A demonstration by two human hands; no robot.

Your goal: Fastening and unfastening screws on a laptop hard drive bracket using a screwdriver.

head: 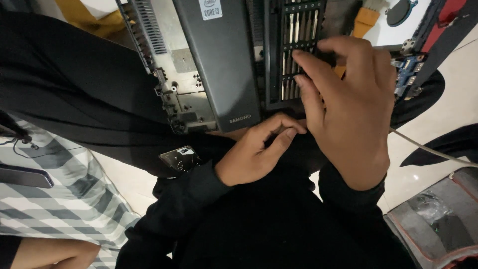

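A black screwdriver-bit case (291, 50) with rows of metal bits stands open in front of me. My right hand (348, 107) reaches over it, fingertips resting on the bits at its right side; whether a bit is pinched is hidden. My left hand (254, 154) lies curled on the black cloth of my lap, just below the case's near edge, thumb and fingers close together with nothing seen in them. To the left of the case lies an opened laptop (199, 65), a dark grey panel over its bare silver chassis.
A small metal part (180, 158) lies by my left sleeve. A phone (25, 175) rests on striped grey-white cloth at left. A white cable (433, 149) crosses the pale floor at right. A circuit board with blue parts (407, 69) and a grey bag (438, 219) are at right.
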